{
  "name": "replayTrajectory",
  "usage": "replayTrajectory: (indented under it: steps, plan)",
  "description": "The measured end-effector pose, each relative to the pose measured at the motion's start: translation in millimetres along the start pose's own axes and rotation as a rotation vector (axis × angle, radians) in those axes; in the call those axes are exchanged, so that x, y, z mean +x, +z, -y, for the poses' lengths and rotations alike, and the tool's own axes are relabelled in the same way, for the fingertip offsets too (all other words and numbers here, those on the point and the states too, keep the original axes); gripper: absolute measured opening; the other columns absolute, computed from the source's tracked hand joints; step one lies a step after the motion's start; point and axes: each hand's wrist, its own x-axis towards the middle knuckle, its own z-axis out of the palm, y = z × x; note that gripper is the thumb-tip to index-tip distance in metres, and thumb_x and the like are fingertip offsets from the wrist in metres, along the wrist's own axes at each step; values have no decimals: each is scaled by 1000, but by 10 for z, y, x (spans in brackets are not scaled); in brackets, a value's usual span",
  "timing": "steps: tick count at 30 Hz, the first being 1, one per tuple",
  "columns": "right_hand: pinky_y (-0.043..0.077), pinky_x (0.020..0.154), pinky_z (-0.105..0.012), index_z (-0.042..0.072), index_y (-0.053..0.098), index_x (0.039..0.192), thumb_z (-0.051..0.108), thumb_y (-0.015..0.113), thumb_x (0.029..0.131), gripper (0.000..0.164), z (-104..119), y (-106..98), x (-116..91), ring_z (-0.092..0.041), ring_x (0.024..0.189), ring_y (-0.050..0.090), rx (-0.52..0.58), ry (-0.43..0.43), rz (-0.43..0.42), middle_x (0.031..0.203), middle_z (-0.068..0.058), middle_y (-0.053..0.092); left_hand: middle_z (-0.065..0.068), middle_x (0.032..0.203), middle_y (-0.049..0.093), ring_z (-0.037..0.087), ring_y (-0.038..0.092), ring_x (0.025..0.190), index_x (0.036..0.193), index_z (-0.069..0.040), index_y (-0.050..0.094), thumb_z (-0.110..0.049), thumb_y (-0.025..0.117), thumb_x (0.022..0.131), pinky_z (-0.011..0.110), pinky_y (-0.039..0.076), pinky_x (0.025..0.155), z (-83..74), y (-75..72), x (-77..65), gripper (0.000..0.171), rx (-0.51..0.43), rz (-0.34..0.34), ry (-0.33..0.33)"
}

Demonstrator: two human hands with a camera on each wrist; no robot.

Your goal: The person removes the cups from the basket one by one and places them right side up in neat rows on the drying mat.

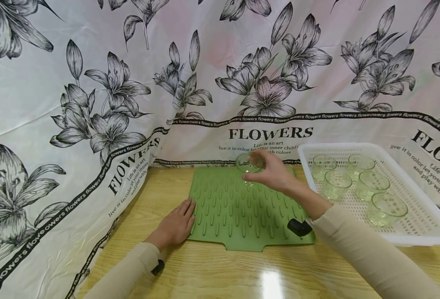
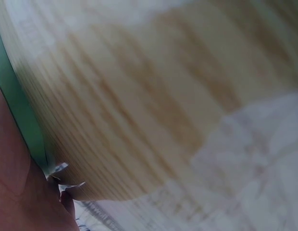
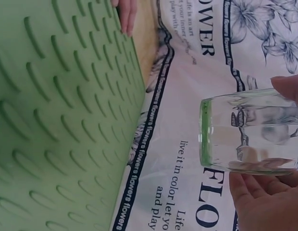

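My right hand [image 1: 270,170] grips a clear glass cup [image 1: 249,164] above the far part of a green ribbed drying mat [image 1: 235,211]. In the right wrist view the thumb and fingers hold the glass cup [image 3: 250,134] from opposite sides, its thick base over the mat. At the mat's left edge my left hand [image 1: 177,222] lies flat on the table, fingertips touching the mat's rim. The left wrist view shows only part of that hand [image 2: 19,178] beside the mat's green edge [image 2: 24,115].
To the right stands a white plastic basket [image 1: 414,232] with several glass cups [image 1: 386,209] in it. Wooden table [image 1: 201,274] surrounds the mat. A flower-printed cloth [image 1: 190,141] hangs behind and along the left and right sides.
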Motion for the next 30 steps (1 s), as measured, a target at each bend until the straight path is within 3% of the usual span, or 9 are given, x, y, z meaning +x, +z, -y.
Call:
replayTrajectory:
  steps: [7, 18, 30]
  plan:
    - [48, 106, -53, 5, 46, 149, 32, 88, 80, 85, -9, 90, 33, -35, 125, 54, 17, -7, -32, 139, -16, 55, 18, 169, 17, 34, 19, 156, 162, 0, 24, -34, 27, 114, 47, 26, 125, 13, 20, -2, 58, 17, 3, 1]
    - [45, 110, -53, 4, 47, 148, 28, 87, 82, 81, -49, 234, 136, -37, 129, 51, 122, -6, -42, 140, -16, 54, 19, 169, 16, 35, 18, 156, 162, 1, 24, -31, 29, 114, 49, 24, 125, 43, 35, 45, 58, -18, -11, 8]
    - [39, 116, -49, 9, 43, 153, 32, 88, 82, 87, -167, 477, 253, -31, 132, 49, 149, -7, -15, 143, -11, 52, 15, 170, 14, 32, 17, 156, 163, -3, 22, -36, 26, 114, 46, 25, 125, 135, 184, 77, 60, 6, -35, 12]
